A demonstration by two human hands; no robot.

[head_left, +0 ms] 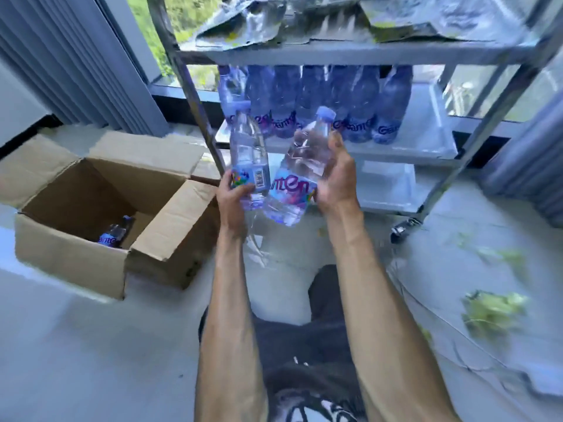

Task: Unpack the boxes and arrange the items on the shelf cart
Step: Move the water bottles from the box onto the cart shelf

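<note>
2 bottles [248, 153] within curled fingers [234, 185]

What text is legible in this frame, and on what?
"nten", partial, the rest hidden: label of the bottle gripped by the right hand.
Barcode, digits too small to read: label of the bottle gripped by the left hand.
"Gen..." fragments, blurred: labels of the shelf bottles on the cart's middle shelf.
Blurred purple lettering, unreadable: bottle in the box.

I see a window [158, 41] with greenery behind it, pleated grey blinds [61, 65] at left, and green scraps [493, 309] lying on the pale floor [76, 345].
</note>
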